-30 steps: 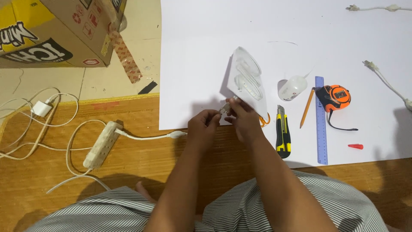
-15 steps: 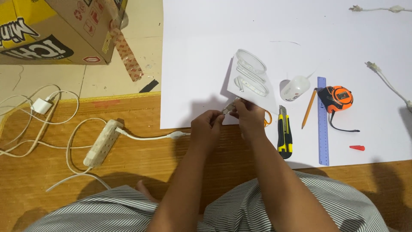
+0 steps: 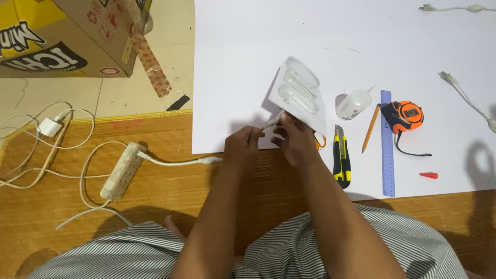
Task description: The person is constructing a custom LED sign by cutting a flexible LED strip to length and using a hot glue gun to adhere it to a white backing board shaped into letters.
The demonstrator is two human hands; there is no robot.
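At the near edge of the white sheet (image 3: 232,77), our right hand (image 3: 295,142) now tilts the clear blister pack (image 3: 298,92) steeper than before; left hand (image 3: 243,150) pinches a thin white stick (image 3: 269,125), prising it.

Clear blister pack (image 3: 298,93) now sits higher and tilts further over the white sheet than a second ago; right hand (image 3: 293,138) shifts up along its lower edge, left hand (image 3: 242,150) drawing slightly apart.

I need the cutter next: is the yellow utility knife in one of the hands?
No, the yellow utility knife lies on the white sheet, beside the right hand.
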